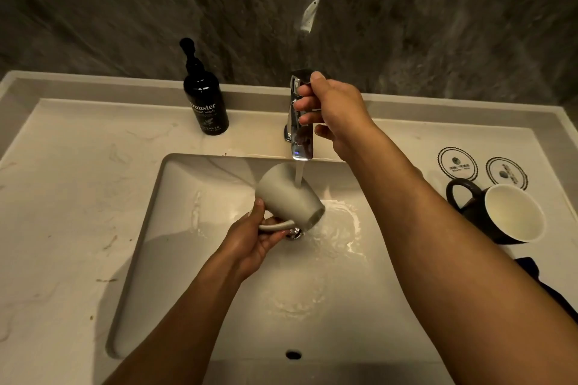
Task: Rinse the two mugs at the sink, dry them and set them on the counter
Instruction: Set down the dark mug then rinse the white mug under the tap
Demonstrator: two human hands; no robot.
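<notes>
Your left hand (256,244) is gripping the wet, slippery grey mug (287,197) by its handle; your right hand (331,112) is clasping the faucet (301,137). Keep hold there; ceramic chips.

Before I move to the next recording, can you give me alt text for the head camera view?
The left hand holds a grey mug by its handle, tipped under running water in the sink, while the right hand grips the tap. A dark mug stands on the counter at right, near two coasters; a soap bottle stands behind the basin.
</notes>
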